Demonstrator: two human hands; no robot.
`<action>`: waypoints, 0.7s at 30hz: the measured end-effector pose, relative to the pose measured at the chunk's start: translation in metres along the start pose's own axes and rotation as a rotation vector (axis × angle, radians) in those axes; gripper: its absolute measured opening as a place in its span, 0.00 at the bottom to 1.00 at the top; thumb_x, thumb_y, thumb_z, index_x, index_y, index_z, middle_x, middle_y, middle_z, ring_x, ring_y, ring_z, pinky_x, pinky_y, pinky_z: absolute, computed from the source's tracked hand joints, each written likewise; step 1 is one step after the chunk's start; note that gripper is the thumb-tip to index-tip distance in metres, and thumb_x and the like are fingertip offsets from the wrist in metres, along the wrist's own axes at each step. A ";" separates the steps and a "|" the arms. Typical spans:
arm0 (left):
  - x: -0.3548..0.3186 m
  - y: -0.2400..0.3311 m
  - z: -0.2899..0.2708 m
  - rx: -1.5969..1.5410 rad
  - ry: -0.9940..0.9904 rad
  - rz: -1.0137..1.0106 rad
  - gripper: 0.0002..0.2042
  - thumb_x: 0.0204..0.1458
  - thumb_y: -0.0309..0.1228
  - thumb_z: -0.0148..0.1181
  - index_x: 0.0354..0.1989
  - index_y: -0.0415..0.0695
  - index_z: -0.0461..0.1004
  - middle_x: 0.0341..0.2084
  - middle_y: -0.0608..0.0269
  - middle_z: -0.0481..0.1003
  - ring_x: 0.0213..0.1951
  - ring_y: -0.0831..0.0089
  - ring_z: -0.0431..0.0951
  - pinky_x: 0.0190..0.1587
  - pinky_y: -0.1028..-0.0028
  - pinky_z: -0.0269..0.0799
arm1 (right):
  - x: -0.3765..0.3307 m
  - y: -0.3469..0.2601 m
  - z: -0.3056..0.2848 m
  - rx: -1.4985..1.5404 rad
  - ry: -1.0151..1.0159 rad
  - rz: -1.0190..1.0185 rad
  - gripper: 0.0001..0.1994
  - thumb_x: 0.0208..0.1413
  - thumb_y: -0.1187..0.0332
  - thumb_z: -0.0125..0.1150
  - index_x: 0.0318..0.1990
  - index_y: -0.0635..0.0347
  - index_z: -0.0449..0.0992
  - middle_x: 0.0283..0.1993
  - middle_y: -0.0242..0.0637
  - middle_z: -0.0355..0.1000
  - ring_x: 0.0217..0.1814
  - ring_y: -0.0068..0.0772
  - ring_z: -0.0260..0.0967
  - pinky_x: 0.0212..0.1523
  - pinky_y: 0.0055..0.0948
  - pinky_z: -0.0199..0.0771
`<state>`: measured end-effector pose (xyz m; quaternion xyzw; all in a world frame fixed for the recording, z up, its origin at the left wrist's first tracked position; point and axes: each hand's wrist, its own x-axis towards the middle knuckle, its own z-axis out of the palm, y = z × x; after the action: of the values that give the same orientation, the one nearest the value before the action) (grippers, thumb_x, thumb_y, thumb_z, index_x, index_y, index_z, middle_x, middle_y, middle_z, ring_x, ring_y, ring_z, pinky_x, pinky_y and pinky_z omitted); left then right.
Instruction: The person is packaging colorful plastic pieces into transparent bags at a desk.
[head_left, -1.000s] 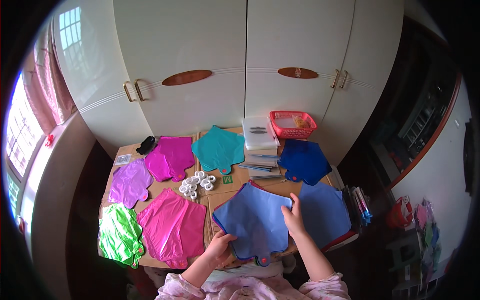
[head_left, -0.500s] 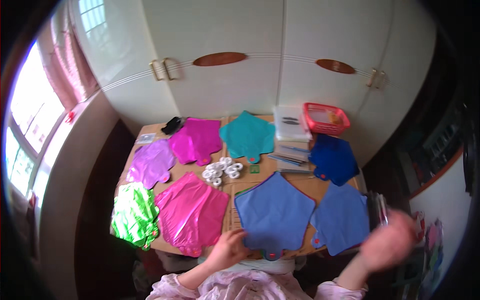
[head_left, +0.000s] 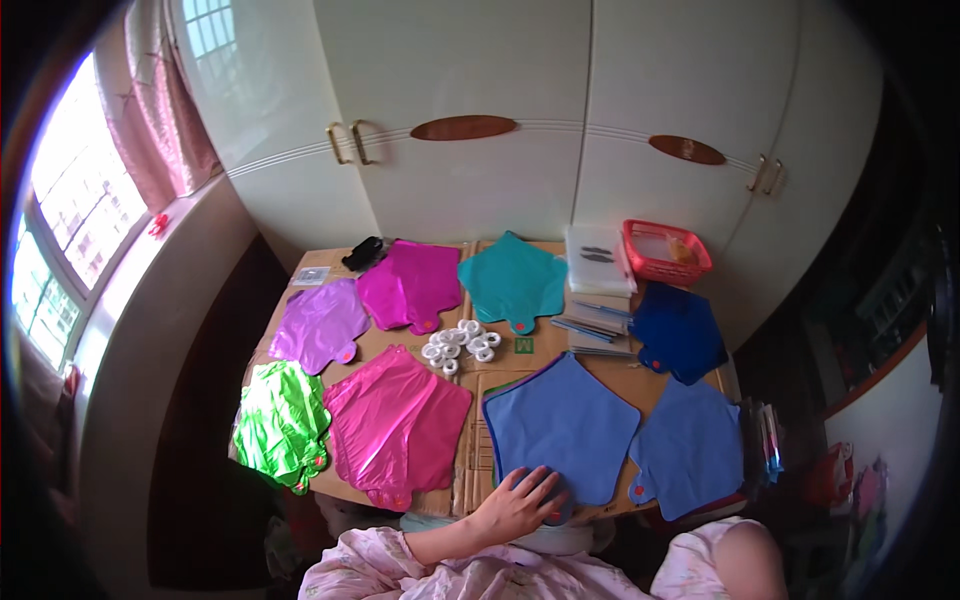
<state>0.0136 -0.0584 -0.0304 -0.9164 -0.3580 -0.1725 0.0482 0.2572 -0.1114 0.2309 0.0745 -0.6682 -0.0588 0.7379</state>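
Note:
My left hand [head_left: 520,507] lies palm down, fingers spread, over the lower tab of a blue star-shaped flat foil balloon [head_left: 565,425] at the table's near edge. Edges of other colours peek out beneath that balloon, as in a stack. Of my right side only the bent arm [head_left: 748,562] shows at the lower right; the hand itself is outside the picture. Right of the stack lies another blue balloon [head_left: 690,440], and to its left a pink one [head_left: 400,420].
White ribbon rolls [head_left: 462,345] cluster mid-table. Green [head_left: 282,420], lilac [head_left: 320,322], magenta [head_left: 412,285], teal [head_left: 513,282] and dark blue [head_left: 680,330] balloons surround them. Clear bags [head_left: 597,265] and a red basket [head_left: 668,252] stand by the cabinet [head_left: 470,190]. Packages [head_left: 768,445] hang at the right edge.
My left hand has moved right onto the blue balloon's tab. My right hand, blurred near the packages at the right edge before, has dropped out of the picture. The view has shifted slightly.

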 end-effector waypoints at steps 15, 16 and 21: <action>0.007 0.003 -0.014 -0.102 -0.013 -0.114 0.28 0.37 0.40 0.64 0.52 0.52 0.70 0.52 0.60 0.66 0.57 0.61 0.63 0.54 0.59 0.61 | -0.300 0.164 -0.006 -0.664 -1.051 1.180 0.25 0.55 0.61 0.55 0.57 0.64 0.61 0.58 0.52 0.61 0.60 0.55 0.56 0.60 0.46 0.58; 0.008 0.002 -0.016 -0.110 -0.034 -0.106 0.28 0.37 0.40 0.64 0.52 0.52 0.70 0.52 0.60 0.66 0.57 0.61 0.63 0.55 0.59 0.60 | -0.296 0.166 0.001 -0.667 -1.038 1.222 0.25 0.55 0.61 0.55 0.57 0.64 0.61 0.57 0.52 0.61 0.59 0.55 0.57 0.59 0.46 0.58; 0.004 0.003 -0.015 -0.145 -0.035 -0.097 0.30 0.36 0.37 0.64 0.53 0.51 0.67 0.52 0.57 0.66 0.58 0.59 0.63 0.56 0.59 0.60 | -0.305 0.170 0.019 -0.710 -1.045 1.292 0.18 0.55 0.64 0.53 0.50 0.63 0.65 0.51 0.49 0.64 0.55 0.53 0.60 0.56 0.45 0.60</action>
<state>0.0140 -0.0613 -0.0145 -0.9019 -0.3895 -0.1839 -0.0328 0.2060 0.1118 -0.0329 -0.5834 -0.7726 0.1380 0.2093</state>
